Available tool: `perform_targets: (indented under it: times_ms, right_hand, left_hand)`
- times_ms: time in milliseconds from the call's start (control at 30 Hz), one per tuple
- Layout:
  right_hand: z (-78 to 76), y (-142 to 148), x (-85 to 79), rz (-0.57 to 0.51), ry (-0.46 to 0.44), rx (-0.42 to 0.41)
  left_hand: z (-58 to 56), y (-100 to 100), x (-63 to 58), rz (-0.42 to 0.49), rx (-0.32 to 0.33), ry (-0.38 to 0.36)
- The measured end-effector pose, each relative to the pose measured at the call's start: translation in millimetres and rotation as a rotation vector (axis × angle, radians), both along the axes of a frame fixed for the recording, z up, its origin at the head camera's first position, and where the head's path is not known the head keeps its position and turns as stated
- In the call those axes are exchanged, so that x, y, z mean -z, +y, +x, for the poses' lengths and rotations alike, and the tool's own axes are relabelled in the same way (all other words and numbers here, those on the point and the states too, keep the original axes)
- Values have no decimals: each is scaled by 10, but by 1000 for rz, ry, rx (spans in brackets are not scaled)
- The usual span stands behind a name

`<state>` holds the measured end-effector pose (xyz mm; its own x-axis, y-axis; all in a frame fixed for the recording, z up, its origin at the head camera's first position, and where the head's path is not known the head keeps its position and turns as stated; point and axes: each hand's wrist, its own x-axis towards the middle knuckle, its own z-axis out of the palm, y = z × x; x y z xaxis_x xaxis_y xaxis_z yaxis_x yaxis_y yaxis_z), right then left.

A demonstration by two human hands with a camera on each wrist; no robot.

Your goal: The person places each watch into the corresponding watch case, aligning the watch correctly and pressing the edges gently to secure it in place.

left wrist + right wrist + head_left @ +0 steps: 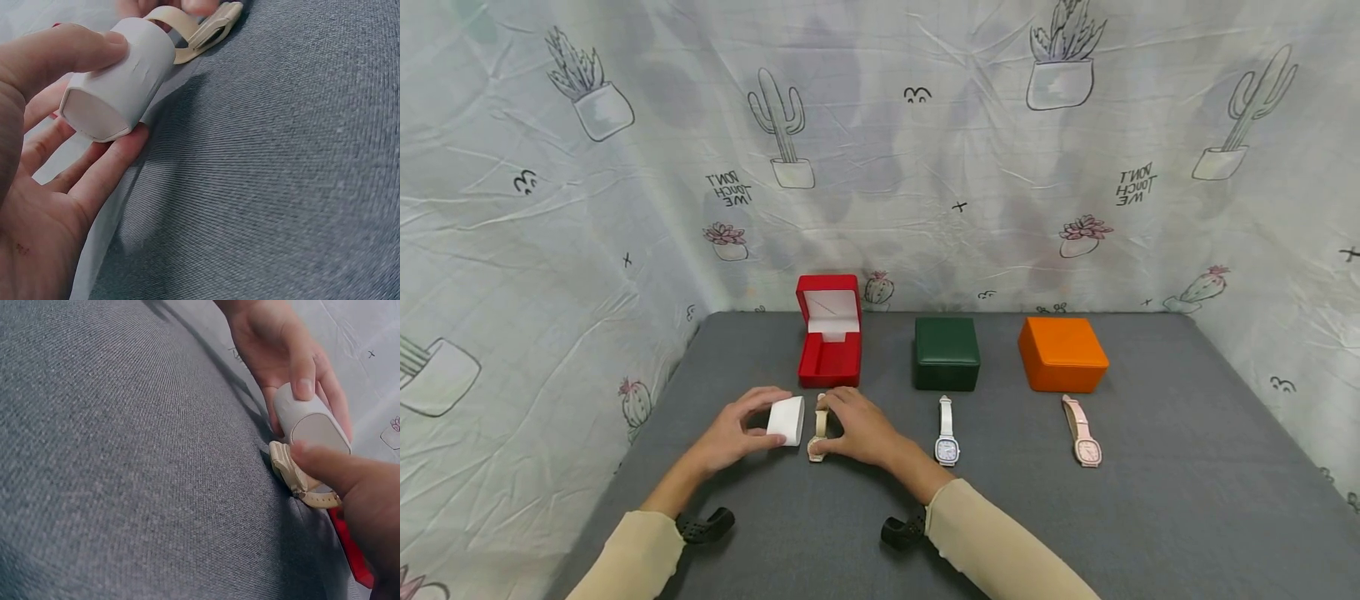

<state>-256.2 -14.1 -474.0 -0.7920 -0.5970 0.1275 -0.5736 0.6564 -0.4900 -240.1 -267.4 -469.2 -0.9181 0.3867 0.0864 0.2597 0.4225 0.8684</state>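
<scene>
In the head view my left hand (pixel 726 435) holds a white watch pillow (pixel 786 422), thumb on the near side and fingers on the far side. The left wrist view shows the pillow (pixel 122 81) as a rounded cylinder with flat ends. Just to its right, my right hand (pixel 867 429) grips a cream wristwatch (pixel 817 447), the thumb at its case and the fingers at the far end of the strap. In the right wrist view the watch (pixel 286 467) has its strap bent in a curve, close beside the pillow. An open red watch box (pixel 830 367) stands behind both hands.
A closed green box (pixel 947 354) and a closed orange box (pixel 1063 354) stand to the right of the red one. A white watch (pixel 947 442) lies before the green box, a pink watch (pixel 1082 437) before the orange. Patterned cloth (pixel 925 167) hangs behind the grey table (pixel 1150 500).
</scene>
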Motion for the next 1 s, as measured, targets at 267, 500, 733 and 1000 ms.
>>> perform_targets:
  times_ms: [267,500,733,1000]
  right_hand:
    - [-10,-18,26,-43,19,26]
    - [-19,-7,8,-142,-11,26]
    - [-40,38,-18,-260,-132,49]
    - [-52,50,-30,-314,-193,85]
  left_hand:
    - [7,12,20,-9,2,-3]
    - [17,15,15,-25,-8,-11]
    - [23,54,12,-28,-19,-1]
    - [8,123,-7,3,-64,61]
